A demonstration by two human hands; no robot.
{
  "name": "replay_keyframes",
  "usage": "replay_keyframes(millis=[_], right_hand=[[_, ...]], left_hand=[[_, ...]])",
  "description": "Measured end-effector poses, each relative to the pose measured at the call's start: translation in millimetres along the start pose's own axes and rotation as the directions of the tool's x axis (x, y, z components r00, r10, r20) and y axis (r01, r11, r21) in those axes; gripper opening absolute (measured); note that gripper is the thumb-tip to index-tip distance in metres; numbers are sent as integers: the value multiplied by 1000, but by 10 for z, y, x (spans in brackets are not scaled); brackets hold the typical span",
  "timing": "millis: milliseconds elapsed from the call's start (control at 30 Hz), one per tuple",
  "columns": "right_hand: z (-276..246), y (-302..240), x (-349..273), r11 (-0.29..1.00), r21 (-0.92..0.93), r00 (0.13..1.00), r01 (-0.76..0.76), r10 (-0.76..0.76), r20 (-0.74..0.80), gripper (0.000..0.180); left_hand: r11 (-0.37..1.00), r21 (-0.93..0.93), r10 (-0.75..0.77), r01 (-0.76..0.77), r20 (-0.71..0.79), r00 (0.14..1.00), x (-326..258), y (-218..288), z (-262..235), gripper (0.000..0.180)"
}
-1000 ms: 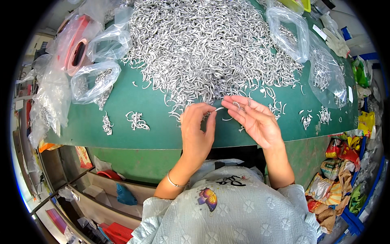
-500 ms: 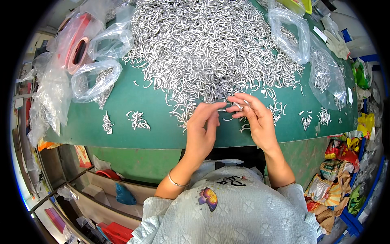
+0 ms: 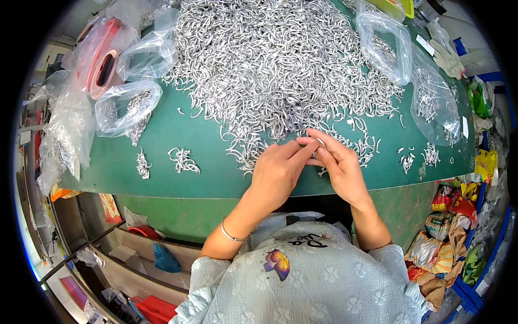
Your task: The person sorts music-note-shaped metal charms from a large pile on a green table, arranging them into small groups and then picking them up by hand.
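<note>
My left hand (image 3: pixel 276 171) and my right hand (image 3: pixel 343 168) meet fingertip to fingertip above the near part of the green table (image 3: pixel 216 183). Between the thumb and fingers of the right hand is a small curved silver metal piece (image 3: pixel 321 142), partly covered. The left fingers are bent and pinched together against the right fingertips; whatever they grip is hidden. Just beyond both hands rises a large heap of the same curved silver pieces (image 3: pixel 280 65), with loose ones scattered along its near edge.
Small piles of silver pieces lie at the left (image 3: pixel 184 161) and right (image 3: pixel 430 155). Clear plastic bags (image 3: pixel 127 121) stand to the left, one beside a pink container (image 3: pixel 102 75). Another bag (image 3: pixel 437 105) with pieces lies at right. Colourful packages (image 3: pixel 426 251) fill the right side below the table.
My left hand has moved right and slightly forward, closing the gap to the right fingers. My right fingers have drawn closer together around the piece.
</note>
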State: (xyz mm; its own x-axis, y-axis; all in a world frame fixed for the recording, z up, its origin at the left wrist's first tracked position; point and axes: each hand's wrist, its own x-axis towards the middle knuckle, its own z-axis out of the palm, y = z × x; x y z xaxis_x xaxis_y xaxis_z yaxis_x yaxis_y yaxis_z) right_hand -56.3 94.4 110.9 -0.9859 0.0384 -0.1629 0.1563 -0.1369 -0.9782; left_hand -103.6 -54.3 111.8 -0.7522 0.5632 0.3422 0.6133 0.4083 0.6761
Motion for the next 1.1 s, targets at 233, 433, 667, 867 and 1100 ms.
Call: replay_keyframes(millis=[233, 433, 667, 867, 1100], right_hand=[[30, -31, -12, 936, -331, 989, 122, -143, -37, 30], [27, -59, -64, 721, -670, 967, 175, -256, -22, 24], [-136, -297, -45, 794, -608, 992, 5, 71, 101, 6], [-39, -325, -65, 798, -601, 999, 43, -42, 16, 7], [-7, -96, -107, 738, -606, 909, 298, -412, -55, 23]], left_hand=[[992, 48, 115, -114, -12, 993, 34, -41, -24, 23], [990, 101, 104, -102, -18, 994, 25, -33, -38, 21], [956, 58, 283, -287, 77, 956, -37, -85, -66, 19], [965, 36, 253, -258, 119, 960, 61, -88, -150, 20], [809, -407, -235, 424, 437, 868, 87, 37, -244, 16]])
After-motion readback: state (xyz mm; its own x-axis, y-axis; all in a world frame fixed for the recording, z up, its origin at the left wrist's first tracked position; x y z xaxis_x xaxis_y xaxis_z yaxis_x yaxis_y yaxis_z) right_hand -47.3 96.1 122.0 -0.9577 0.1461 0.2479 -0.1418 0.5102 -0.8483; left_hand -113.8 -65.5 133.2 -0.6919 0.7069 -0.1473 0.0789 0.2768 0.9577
